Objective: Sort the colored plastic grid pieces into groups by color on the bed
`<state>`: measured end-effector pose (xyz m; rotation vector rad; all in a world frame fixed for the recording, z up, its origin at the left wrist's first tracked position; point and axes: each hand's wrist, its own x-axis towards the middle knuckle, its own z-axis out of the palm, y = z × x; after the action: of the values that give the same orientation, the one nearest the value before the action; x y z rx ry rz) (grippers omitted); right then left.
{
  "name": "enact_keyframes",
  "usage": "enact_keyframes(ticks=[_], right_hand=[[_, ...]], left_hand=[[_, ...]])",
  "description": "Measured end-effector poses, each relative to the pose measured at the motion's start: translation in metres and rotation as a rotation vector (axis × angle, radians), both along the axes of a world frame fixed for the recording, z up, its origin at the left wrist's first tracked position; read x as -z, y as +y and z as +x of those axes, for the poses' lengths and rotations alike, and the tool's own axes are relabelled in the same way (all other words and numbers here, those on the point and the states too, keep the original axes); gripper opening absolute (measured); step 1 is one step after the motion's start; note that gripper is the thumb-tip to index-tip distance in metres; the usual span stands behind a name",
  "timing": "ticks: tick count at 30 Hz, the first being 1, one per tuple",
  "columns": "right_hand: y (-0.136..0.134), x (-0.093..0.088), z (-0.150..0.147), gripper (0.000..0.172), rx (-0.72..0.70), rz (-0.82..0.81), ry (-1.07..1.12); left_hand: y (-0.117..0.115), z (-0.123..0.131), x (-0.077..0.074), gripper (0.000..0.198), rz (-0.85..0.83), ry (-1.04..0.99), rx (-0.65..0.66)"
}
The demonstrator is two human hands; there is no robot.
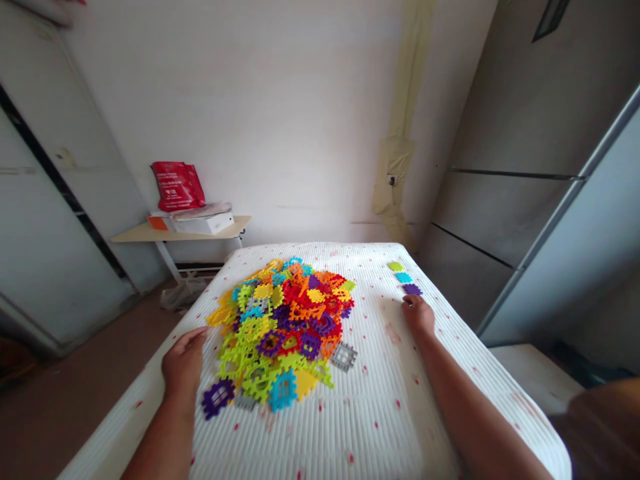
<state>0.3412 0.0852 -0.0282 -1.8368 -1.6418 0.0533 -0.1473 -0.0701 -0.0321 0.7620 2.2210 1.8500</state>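
A heap of colourful plastic interlocking tiles [285, 320] with notched edges lies on the left half of the bed-like surface. At the heap's left edge is my left hand [184, 363], its fingers stretched loosely toward the yellow and green tiles, holding nothing I can see. My right hand [419, 316] rests on the right side with its fingers curled closed; what they hold, if anything, is hidden. Just beyond its fingertips lies a purple tile [412, 289], in a row with a blue tile [403, 277] and a green tile [395, 267].
White ribbed cloth with red specks [370, 413] covers the surface. A grey tile [344, 357] sits at the heap's right edge. Behind on the left, a small table [135, 233] bears a white box [203, 223] and a red bag [177, 187]. Grey cabinets [480, 220] stand on the right.
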Motion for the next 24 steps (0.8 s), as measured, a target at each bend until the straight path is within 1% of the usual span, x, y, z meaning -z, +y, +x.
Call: enact_keyframes(ticks=[2, 4, 5, 7, 8, 10, 13, 16, 19, 21, 24], right_hand=[[-0.004, -0.005, -0.020, 0.028, -0.072, 0.050, -0.009], [-0.009, -0.012, -0.047, 0.024, -0.174, 0.094, -0.024], [-0.011, -0.016, -0.061, 0.022, -0.233, 0.121, -0.028], [-0.015, -0.025, -0.092, 0.021, -0.395, 0.196, -0.018], [-0.017, -0.030, -0.106, 0.021, -0.435, 0.203, -0.010], [-0.018, -0.036, -0.133, 0.020, -0.478, 0.172, -0.013], [-0.016, -0.040, -0.163, 0.023, -0.479, 0.065, -0.056], [-0.013, -0.039, -0.181, 0.031, -0.479, -0.016, -0.124], [-0.011, -0.037, -0.192, 0.038, -0.521, -0.068, -0.197], [-0.011, -0.037, -0.196, 0.040, -0.539, -0.106, -0.225], [-0.011, -0.036, -0.200, 0.038, -0.548, -0.136, -0.250]], left_hand=[[0.001, -0.001, 0.002, 0.036, -0.028, 0.020, 0.015], [0.001, -0.002, 0.003, 0.036, -0.050, 0.023, 0.009], [0.001, -0.002, 0.003, 0.036, -0.054, 0.019, -0.003], [0.001, -0.001, 0.002, 0.036, -0.045, 0.014, -0.020], [0.001, 0.000, 0.000, 0.036, -0.045, 0.012, -0.018], [0.000, 0.000, -0.001, 0.036, -0.051, 0.006, -0.008], [0.000, -0.004, 0.001, 0.037, -0.033, 0.020, 0.003], [0.000, -0.012, 0.008, 0.038, -0.003, 0.058, 0.014], [0.001, -0.017, 0.014, 0.041, 0.005, 0.070, 0.035], [0.002, -0.018, 0.015, 0.042, 0.015, 0.071, 0.054], [0.002, -0.017, 0.014, 0.044, 0.026, 0.060, 0.082]])
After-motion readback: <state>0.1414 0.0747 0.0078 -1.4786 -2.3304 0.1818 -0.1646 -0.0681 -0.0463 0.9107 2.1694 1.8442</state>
